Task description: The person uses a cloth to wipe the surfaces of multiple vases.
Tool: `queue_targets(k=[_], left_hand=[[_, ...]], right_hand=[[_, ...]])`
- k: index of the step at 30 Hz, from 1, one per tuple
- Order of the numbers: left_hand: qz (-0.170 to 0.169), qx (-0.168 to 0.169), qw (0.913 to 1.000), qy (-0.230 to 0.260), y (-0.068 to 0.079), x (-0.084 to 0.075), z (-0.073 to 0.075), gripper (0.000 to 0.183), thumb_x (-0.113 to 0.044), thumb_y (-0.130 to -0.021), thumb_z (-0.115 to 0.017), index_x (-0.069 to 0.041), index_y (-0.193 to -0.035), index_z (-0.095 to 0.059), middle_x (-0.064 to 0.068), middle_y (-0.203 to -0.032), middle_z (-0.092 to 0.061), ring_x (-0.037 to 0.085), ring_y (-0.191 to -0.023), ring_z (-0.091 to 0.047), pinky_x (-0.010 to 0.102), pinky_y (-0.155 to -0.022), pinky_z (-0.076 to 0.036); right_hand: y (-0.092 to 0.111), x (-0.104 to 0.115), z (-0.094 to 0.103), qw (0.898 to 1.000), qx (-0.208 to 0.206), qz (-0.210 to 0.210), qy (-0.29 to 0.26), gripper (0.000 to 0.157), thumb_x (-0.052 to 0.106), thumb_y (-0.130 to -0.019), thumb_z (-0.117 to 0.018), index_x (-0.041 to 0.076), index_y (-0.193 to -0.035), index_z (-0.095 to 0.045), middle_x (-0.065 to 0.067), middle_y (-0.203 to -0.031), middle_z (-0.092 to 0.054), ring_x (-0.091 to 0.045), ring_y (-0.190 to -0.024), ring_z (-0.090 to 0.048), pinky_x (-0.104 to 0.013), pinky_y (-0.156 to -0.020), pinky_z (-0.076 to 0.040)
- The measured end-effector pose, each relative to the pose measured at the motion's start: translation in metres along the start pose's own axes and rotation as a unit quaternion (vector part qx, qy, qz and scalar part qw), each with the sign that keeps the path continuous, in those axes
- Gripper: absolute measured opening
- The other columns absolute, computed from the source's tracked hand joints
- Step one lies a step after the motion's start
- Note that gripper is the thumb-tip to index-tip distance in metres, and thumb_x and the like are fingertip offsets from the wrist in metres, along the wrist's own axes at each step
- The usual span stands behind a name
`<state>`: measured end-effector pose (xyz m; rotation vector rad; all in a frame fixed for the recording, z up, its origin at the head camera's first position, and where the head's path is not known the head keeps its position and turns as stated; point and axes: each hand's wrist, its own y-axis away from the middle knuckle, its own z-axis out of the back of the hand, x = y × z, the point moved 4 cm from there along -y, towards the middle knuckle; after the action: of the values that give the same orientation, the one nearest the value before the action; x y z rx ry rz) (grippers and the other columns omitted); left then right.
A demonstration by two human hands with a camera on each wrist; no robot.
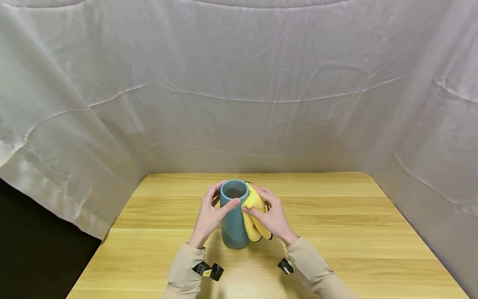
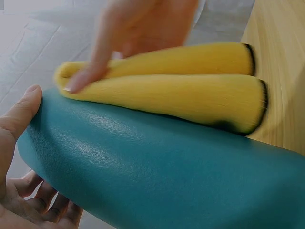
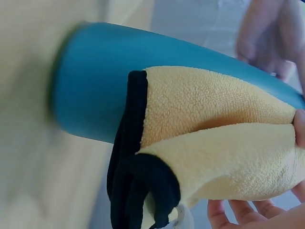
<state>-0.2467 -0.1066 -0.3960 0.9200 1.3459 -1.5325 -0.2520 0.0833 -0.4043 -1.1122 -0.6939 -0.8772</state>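
Observation:
A blue-green vase [image 1: 234, 230] with a round open mouth stands upright on the wooden table. My left hand [image 1: 209, 214] grips it near the top, thumb across the front of the rim and fingers around the far left side. In my right hand [image 1: 274, 214] is a folded yellow cloth [image 1: 254, 203] with black edging, pinched between thumb and fingers. The cloth lies along the vase's right side, just below the rim, its folds hanging down. In the right wrist view the black hem [image 3: 138, 109] of the cloth overlaps the vase's lower wall [image 3: 95, 76].
The light wooden table [image 1: 354, 232] spreads out around the vase. Pale grey fabric [image 1: 239, 120] hangs behind it and along both sides. Small black wrist cameras [image 1: 209, 270] sit on both beige sleeves [image 1: 313, 265]. A dark area [image 1: 33, 249] lies beyond the table's left edge.

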Motion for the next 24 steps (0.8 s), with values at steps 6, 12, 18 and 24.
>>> queue_targets(k=[6,12,18,24], left_hand=[[0.000,0.001,1.0000,0.003,0.000,0.000,0.000,0.062,-0.016,-0.085,-0.081,-0.015,-0.141,-0.055,0.011,-0.133,-0.057,0.029,-0.126,-0.054,0.053,-0.116,-0.039],[0.000,0.000,1.0000,0.003,0.000,0.000,0.000,0.062,-0.016,-0.085,-0.081,-0.015,-0.141,-0.055,0.011,-0.133,-0.057,0.029,-0.126,-0.054,0.053,-0.115,-0.039],[-0.002,0.001,1.0000,0.000,-0.001,0.000,0.000,0.062,-0.018,-0.085,-0.081,-0.015,-0.140,-0.055,0.010,-0.133,-0.057,0.028,-0.126,-0.054,0.054,-0.116,-0.039],[0.007,-0.002,1.0000,0.002,-0.001,0.001,0.000,0.060,-0.019,-0.084,-0.082,-0.018,-0.138,-0.057,0.008,-0.130,-0.057,0.026,-0.126,-0.053,0.052,-0.116,-0.038]], right_hand=[[-0.006,0.008,0.002,1.000,0.003,0.009,0.000,0.062,0.013,-0.084,-0.082,0.014,-0.141,-0.060,-0.012,-0.131,-0.064,-0.021,-0.109,-0.060,-0.027,-0.087,-0.052],[-0.006,0.009,0.003,1.000,0.004,0.008,-0.002,0.062,0.013,-0.084,-0.082,0.014,-0.141,-0.060,-0.012,-0.131,-0.064,-0.020,-0.109,-0.060,-0.028,-0.087,-0.053],[-0.003,0.006,0.002,1.000,0.006,-0.001,-0.005,0.062,0.014,-0.083,-0.082,0.015,-0.141,-0.060,-0.011,-0.132,-0.063,-0.018,-0.110,-0.060,-0.027,-0.087,-0.054],[0.006,-0.010,-0.001,1.000,0.010,-0.019,0.004,0.063,0.016,-0.082,-0.083,0.014,-0.141,-0.060,-0.013,-0.132,-0.064,-0.018,-0.107,-0.062,-0.026,-0.085,-0.054]])
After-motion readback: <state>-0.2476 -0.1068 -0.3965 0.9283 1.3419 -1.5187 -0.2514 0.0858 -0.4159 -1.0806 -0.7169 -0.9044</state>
